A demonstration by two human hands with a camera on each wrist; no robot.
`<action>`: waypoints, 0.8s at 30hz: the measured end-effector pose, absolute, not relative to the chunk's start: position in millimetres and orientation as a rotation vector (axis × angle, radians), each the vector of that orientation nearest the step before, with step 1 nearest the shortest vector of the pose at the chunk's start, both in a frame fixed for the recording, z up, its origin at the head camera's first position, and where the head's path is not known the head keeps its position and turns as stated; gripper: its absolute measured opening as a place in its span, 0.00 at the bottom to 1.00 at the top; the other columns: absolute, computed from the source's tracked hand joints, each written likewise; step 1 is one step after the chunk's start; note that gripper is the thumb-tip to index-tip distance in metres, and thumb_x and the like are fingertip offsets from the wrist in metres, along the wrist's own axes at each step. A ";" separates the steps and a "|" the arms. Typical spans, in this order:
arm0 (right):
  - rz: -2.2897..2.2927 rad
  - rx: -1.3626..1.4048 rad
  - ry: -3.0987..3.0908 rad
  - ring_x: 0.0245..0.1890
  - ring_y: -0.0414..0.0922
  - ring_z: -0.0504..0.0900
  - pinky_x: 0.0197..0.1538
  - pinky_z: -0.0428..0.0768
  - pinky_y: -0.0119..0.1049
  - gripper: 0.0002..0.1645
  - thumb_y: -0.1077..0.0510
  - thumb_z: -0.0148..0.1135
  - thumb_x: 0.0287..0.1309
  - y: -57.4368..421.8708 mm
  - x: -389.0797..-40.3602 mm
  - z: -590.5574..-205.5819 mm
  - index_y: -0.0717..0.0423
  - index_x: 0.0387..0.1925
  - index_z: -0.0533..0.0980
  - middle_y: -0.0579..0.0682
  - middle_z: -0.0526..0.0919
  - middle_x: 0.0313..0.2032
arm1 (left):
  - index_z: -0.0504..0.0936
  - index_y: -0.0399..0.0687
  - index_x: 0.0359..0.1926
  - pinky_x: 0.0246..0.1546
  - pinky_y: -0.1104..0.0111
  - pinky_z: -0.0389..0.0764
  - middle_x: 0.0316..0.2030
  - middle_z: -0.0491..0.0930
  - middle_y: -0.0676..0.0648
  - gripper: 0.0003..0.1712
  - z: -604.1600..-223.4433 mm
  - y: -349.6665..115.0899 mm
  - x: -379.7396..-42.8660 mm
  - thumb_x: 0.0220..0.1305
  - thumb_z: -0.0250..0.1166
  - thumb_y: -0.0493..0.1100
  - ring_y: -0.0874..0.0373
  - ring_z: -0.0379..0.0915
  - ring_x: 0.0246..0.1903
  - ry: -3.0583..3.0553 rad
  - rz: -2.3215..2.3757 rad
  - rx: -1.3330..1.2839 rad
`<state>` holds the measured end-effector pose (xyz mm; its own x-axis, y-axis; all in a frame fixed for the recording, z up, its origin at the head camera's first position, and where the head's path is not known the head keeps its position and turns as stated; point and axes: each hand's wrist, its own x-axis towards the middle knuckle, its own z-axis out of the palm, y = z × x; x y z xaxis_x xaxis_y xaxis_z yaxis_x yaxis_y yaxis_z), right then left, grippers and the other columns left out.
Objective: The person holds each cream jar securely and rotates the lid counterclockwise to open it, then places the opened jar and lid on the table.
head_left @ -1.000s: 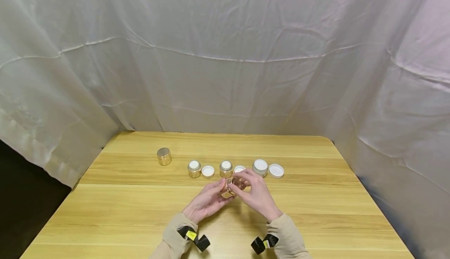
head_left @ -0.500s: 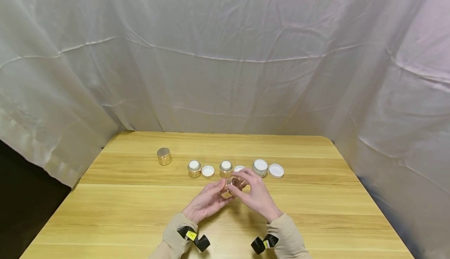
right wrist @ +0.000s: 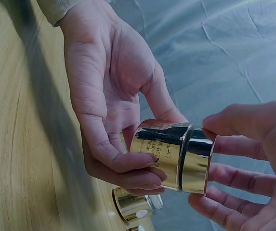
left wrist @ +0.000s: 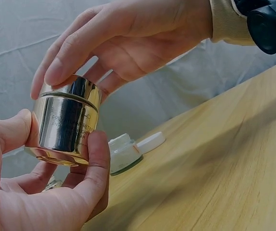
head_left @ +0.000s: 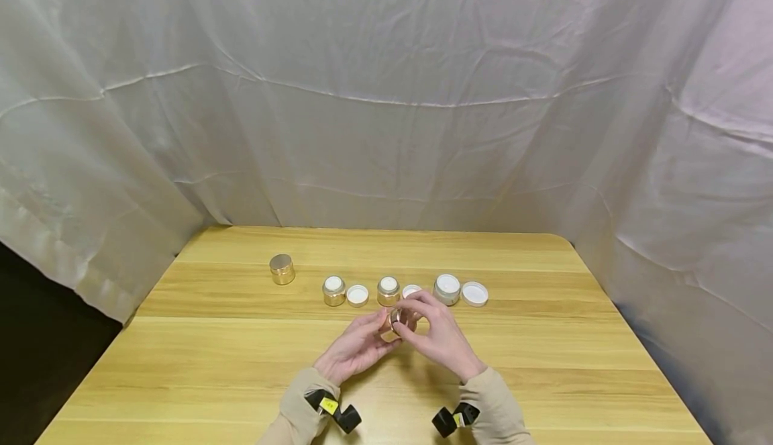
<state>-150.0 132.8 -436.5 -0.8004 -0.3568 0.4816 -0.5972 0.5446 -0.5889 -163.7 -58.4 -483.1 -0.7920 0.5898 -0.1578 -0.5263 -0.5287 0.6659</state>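
Observation:
Above the table, my left hand (head_left: 355,349) grips a shiny gold cream jar (left wrist: 63,126) by its body, tilted toward the right. Dark lettering shows on its side. My right hand (head_left: 443,337) has its thumb and fingertips around the gold lid (right wrist: 198,163), which sits on the jar with a thin seam between them. Behind the hands stand two small gold jars without lids (head_left: 334,295) (head_left: 388,295), their tops white. A larger lidless jar (head_left: 447,288) stands to their right. White-lined lids lie beside these jars, one (head_left: 412,290) partly hidden by my right fingers.
A lidded gold jar (head_left: 282,269) stands at the back left of the wooden table (head_left: 211,358). Two upturned lids (head_left: 357,295) (head_left: 475,293) lie in the row of jars. Grey curtains (head_left: 386,150) hang around the back and sides.
My right fingers and thumb shift slightly around the lid. The left hand and the jar stay nearly in place, and the things on the table have not moved.

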 end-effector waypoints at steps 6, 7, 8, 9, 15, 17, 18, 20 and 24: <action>1.118 0.782 -2.480 0.45 0.47 0.83 0.49 0.85 0.36 0.22 0.55 0.74 0.54 132.9 -149.9 -436.0 0.53 0.52 0.82 0.47 0.83 0.46 | 0.83 0.51 0.52 0.65 0.67 0.79 0.54 0.80 0.50 0.13 -482.9 -58.8 -163.7 0.76 0.55 0.45 0.59 0.79 0.55 0.954 2.298 0.111; 1.129 0.771 -2.480 0.44 0.47 0.83 0.48 0.86 0.35 0.22 0.54 0.74 0.55 132.7 -149.8 -436.0 0.53 0.52 0.82 0.48 0.83 0.46 | 0.83 0.50 0.52 0.65 0.67 0.79 0.54 0.80 0.49 0.13 -482.7 -58.8 -163.8 0.76 0.55 0.46 0.60 0.79 0.55 0.955 2.300 0.110; 1.139 0.758 -2.480 0.44 0.47 0.83 0.47 0.86 0.34 0.23 0.53 0.74 0.56 132.4 -149.6 -435.6 0.54 0.52 0.82 0.49 0.83 0.46 | 0.83 0.50 0.52 0.65 0.67 0.79 0.54 0.80 0.49 0.12 -482.5 -58.7 -163.8 0.76 0.56 0.46 0.60 0.79 0.55 0.955 2.300 0.108; 1.150 0.745 -2.476 0.42 0.47 0.84 0.45 0.86 0.34 0.23 0.53 0.74 0.56 132.2 -149.4 -435.5 0.55 0.52 0.82 0.50 0.84 0.45 | 0.83 0.50 0.51 0.65 0.67 0.79 0.54 0.79 0.49 0.12 -482.2 -58.7 -163.8 0.76 0.56 0.46 0.60 0.79 0.55 0.958 2.301 0.108; 1.162 0.665 -2.492 0.34 0.45 0.83 0.40 0.84 0.31 0.21 0.52 0.73 0.56 131.7 -148.3 -435.0 0.56 0.50 0.83 0.50 0.85 0.41 | 0.83 0.51 0.50 0.65 0.66 0.79 0.53 0.80 0.50 0.12 -482.0 -58.4 -164.0 0.76 0.55 0.45 0.60 0.78 0.54 0.968 2.300 0.101; 1.160 0.661 -2.501 0.34 0.45 0.83 0.39 0.84 0.31 0.21 0.52 0.73 0.56 131.3 -148.4 -434.8 0.57 0.50 0.83 0.50 0.85 0.41 | 0.83 0.51 0.50 0.65 0.66 0.79 0.54 0.79 0.50 0.12 -482.2 -58.3 -164.2 0.76 0.55 0.45 0.60 0.78 0.54 0.967 2.302 0.096; 1.163 0.665 -2.502 0.34 0.45 0.83 0.39 0.84 0.31 0.21 0.52 0.73 0.56 131.2 -148.5 -434.6 0.58 0.49 0.83 0.50 0.85 0.41 | 0.83 0.51 0.50 0.64 0.66 0.79 0.54 0.79 0.49 0.12 -482.2 -58.3 -164.2 0.76 0.55 0.45 0.60 0.78 0.54 0.967 2.303 0.092; 1.164 0.684 -2.501 0.34 0.45 0.83 0.40 0.85 0.31 0.21 0.54 0.73 0.56 131.3 -148.6 -434.6 0.59 0.49 0.83 0.50 0.85 0.41 | 0.83 0.51 0.50 0.64 0.66 0.79 0.54 0.79 0.49 0.11 -482.4 -58.4 -164.2 0.75 0.56 0.45 0.60 0.78 0.54 0.970 2.303 0.085; 1.160 0.750 -2.492 0.35 0.45 0.84 0.41 0.86 0.32 0.18 0.57 0.73 0.55 132.3 -148.7 -434.6 0.58 0.47 0.83 0.51 0.84 0.41 | 0.83 0.51 0.51 0.64 0.66 0.79 0.54 0.80 0.50 0.11 -483.6 -58.4 -164.3 0.75 0.56 0.45 0.59 0.79 0.54 0.977 2.298 0.085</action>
